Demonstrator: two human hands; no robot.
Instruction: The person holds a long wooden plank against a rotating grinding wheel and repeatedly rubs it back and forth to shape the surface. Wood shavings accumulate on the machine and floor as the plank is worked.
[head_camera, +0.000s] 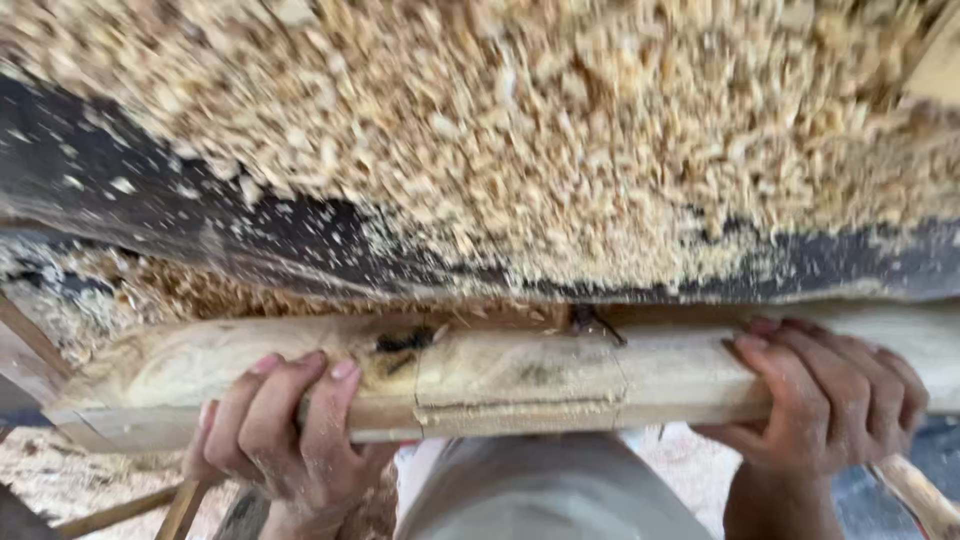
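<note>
Both hands hold one long wooden plank that lies sideways across the bottom of the head view. One left hand is wrapped around the plank near its left end. Its fingers curl over the top face and the hand is closed tight on the wood. One right hand grips the plank further to the right. Its fingers also bend over the top, and this hand is closed on the wood too. Bits of sawdust stick to both hands.

The plank is pale, with a dark knot near the left hand and a thin crack line running along the middle. It sits just in front of a dark flat surface, close to its near edge.

One big heap of wood shavings covers most of that dark surface, right behind the plank. The picture is blurry there, so the single chips cannot be counted. More shavings lie at the left, and thin wooden sticks show low at the left under the plank. One more stick pokes out low on the right, beside the right hand.
</note>
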